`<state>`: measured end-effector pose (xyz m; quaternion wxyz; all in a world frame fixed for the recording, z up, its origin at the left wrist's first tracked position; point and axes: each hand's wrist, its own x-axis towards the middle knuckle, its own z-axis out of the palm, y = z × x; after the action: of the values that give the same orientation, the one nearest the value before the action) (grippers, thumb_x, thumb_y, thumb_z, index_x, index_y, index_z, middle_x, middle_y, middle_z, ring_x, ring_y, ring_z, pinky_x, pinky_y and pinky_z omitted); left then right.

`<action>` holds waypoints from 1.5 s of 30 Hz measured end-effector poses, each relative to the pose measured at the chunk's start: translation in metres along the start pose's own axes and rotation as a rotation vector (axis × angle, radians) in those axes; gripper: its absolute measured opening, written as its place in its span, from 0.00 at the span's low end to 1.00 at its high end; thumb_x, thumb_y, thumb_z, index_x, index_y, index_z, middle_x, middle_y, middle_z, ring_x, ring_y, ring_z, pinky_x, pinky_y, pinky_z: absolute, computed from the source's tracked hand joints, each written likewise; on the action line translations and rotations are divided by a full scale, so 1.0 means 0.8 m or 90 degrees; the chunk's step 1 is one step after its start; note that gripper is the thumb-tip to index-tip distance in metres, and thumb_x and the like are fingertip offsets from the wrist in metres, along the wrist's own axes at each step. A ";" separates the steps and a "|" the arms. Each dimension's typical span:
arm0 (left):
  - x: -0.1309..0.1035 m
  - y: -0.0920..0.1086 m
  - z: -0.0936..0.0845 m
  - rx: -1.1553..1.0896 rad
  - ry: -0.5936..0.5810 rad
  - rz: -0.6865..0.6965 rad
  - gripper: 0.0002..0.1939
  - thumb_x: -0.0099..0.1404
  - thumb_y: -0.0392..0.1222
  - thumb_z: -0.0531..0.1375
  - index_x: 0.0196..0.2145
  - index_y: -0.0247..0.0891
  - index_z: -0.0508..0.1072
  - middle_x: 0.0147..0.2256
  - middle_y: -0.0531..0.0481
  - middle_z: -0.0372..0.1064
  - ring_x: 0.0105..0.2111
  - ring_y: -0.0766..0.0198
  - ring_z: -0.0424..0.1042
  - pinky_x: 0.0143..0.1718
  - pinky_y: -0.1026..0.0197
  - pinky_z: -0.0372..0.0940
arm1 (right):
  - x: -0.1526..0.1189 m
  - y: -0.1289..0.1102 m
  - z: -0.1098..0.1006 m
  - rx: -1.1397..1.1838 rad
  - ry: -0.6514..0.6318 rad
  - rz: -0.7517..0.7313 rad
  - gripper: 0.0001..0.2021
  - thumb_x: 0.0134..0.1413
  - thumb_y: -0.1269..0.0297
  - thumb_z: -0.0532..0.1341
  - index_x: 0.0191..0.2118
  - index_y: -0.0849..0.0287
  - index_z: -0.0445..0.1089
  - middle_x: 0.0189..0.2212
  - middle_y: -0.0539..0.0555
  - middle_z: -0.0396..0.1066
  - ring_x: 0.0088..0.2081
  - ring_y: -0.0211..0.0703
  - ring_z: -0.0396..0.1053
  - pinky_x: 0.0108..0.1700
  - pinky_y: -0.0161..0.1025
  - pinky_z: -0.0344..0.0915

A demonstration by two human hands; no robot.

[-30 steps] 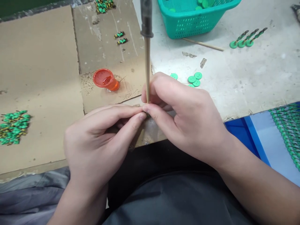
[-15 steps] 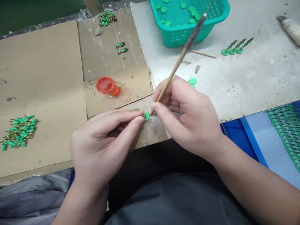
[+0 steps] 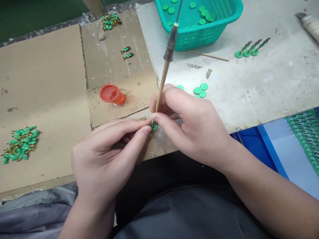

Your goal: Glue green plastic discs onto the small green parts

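Note:
My left hand [image 3: 109, 156] pinches a small green button [image 3: 154, 126] between thumb and forefinger at the near edge of the cardboard. My right hand [image 3: 191, 126] grips a thin wooden stick [image 3: 161, 85] with a dark upper end, held nearly upright, its lower tip at the button. The two hands touch at the fingertips. An orange cup [image 3: 112, 94] of liquid lies on the cardboard just beyond my left hand.
A teal basket [image 3: 199, 31] with green buttons stands at the back. Loose green buttons [image 3: 200, 90] lie past my right hand. Finished green pieces [image 3: 21, 143] are heaped at the left, more at the right on a blue tray [image 3: 294, 146]. A spare stick [image 3: 208, 55] lies near the basket.
The stick swung from upright to leaning right, then back to nearly upright. The green button came into view between my fingertips. My hands stayed at the cardboard's near edge.

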<state>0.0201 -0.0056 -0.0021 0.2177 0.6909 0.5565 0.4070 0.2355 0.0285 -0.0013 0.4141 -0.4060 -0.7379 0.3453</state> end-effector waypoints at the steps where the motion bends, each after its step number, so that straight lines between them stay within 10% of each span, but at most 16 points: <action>1: 0.000 0.000 0.000 0.000 0.002 -0.002 0.16 0.73 0.37 0.76 0.49 0.63 0.91 0.44 0.66 0.89 0.39 0.70 0.85 0.39 0.67 0.77 | 0.001 0.001 0.000 -0.003 -0.002 -0.003 0.07 0.80 0.70 0.62 0.44 0.52 0.70 0.43 0.52 0.80 0.44 0.46 0.80 0.48 0.43 0.79; 24: 0.001 -0.004 0.000 0.006 -0.005 0.067 0.13 0.73 0.34 0.74 0.46 0.56 0.91 0.42 0.63 0.88 0.42 0.66 0.87 0.47 0.64 0.81 | -0.012 -0.002 0.015 -0.119 -0.019 -0.130 0.13 0.85 0.74 0.51 0.53 0.56 0.72 0.41 0.50 0.77 0.43 0.44 0.76 0.47 0.40 0.70; 33: 0.003 0.004 0.001 0.032 0.012 0.003 0.11 0.72 0.38 0.75 0.46 0.57 0.92 0.46 0.58 0.90 0.44 0.62 0.89 0.44 0.63 0.81 | -0.012 0.006 0.007 0.046 0.081 0.022 0.05 0.80 0.65 0.62 0.45 0.53 0.71 0.42 0.52 0.80 0.42 0.45 0.81 0.47 0.43 0.82; 45: 0.003 0.003 0.003 0.029 0.005 0.042 0.12 0.74 0.35 0.74 0.46 0.56 0.92 0.43 0.62 0.89 0.38 0.71 0.85 0.40 0.70 0.77 | -0.012 0.010 0.009 -0.034 0.077 -0.087 0.10 0.83 0.66 0.63 0.42 0.55 0.76 0.43 0.50 0.82 0.43 0.42 0.81 0.48 0.39 0.77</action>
<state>0.0240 -0.0037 -0.0010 0.1859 0.7120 0.5434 0.4040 0.2346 0.0219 -0.0141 0.4695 -0.3854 -0.7467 0.2711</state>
